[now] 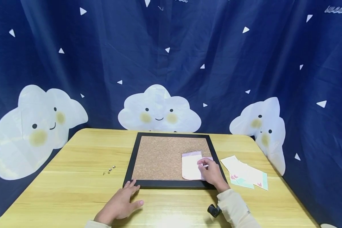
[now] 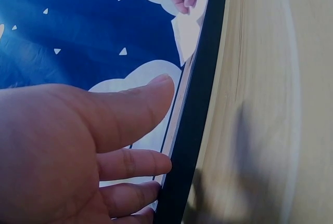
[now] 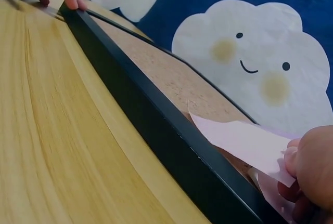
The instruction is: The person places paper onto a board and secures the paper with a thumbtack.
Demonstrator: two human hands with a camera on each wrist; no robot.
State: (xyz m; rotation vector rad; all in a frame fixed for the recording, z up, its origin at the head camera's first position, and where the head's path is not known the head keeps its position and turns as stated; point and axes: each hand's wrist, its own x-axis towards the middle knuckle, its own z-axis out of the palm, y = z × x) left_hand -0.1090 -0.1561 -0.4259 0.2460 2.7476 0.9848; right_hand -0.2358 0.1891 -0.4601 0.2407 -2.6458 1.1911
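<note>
A cork board (image 1: 159, 155) in a black frame (image 1: 175, 183) lies on the table. My right hand (image 1: 212, 173) is over its lower right part, pinching the right side of a pale paper sheet (image 1: 191, 166) with a purple top band. In the right wrist view this sheet (image 3: 242, 141) curves up off the board near the fingertips. Part of a second sheet (image 1: 207, 158) shows beneath the right hand. My left hand (image 1: 121, 202) has its fingers spread, fingertips touching the frame's lower left corner. The left wrist view shows the left thumb (image 2: 140, 104) extended, with nothing held.
Several pale sheets (image 1: 246, 172) with mint bands and pink prints overlap on the table right of the frame. A few small shiny pieces (image 1: 110, 170) lie left of it. A black device (image 1: 213, 210) sits by the right cuff. A blue curtain (image 1: 159, 66) stands behind the table.
</note>
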